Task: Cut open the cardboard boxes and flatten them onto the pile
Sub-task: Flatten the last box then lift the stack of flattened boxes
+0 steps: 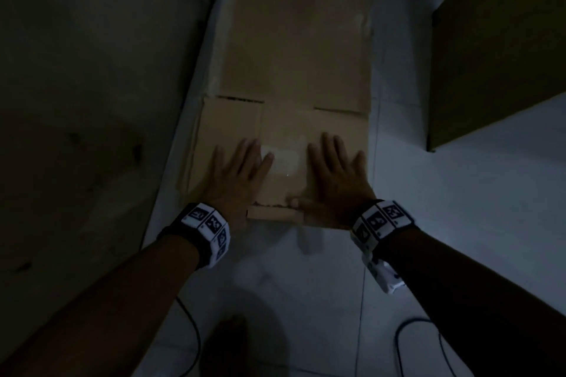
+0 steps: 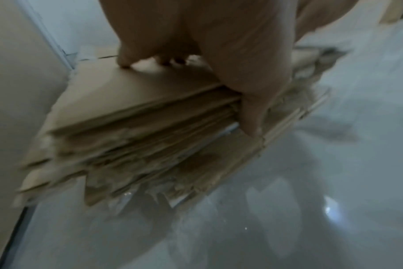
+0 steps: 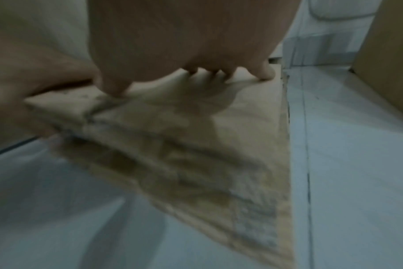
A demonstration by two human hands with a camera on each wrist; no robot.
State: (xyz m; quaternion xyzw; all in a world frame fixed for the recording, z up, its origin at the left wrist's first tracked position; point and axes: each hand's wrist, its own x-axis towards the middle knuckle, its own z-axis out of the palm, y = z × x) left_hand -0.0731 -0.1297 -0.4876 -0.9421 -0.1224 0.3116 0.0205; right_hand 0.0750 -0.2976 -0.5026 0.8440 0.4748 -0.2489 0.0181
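Observation:
A pile of flattened cardboard (image 1: pixel 291 40) lies on the white tile floor and runs away from me. Both hands lie flat on its top sheet, close to the near edge. My left hand (image 1: pixel 239 171) presses down left of a pale label (image 1: pixel 284 159), and my right hand (image 1: pixel 337 171) presses to the label's right. In the left wrist view the fingertips (image 2: pixel 124 63) touch the top sheet (image 2: pixel 150 102), and the thumb (image 2: pixel 253 112) hangs down over the layered edge (image 2: pixel 138 151). In the right wrist view the right hand (image 3: pixel 184 36) has its fingers spread on the cardboard (image 3: pixel 219 136). No cutter is in view.
A tall brown box (image 1: pixel 505 40) stands on the floor (image 1: pixel 459 223) to the right of the pile. A dark wall or panel (image 1: pixel 92 70) runs along the left side. Thin cables (image 1: pixel 193 330) trail on the tiles near my feet.

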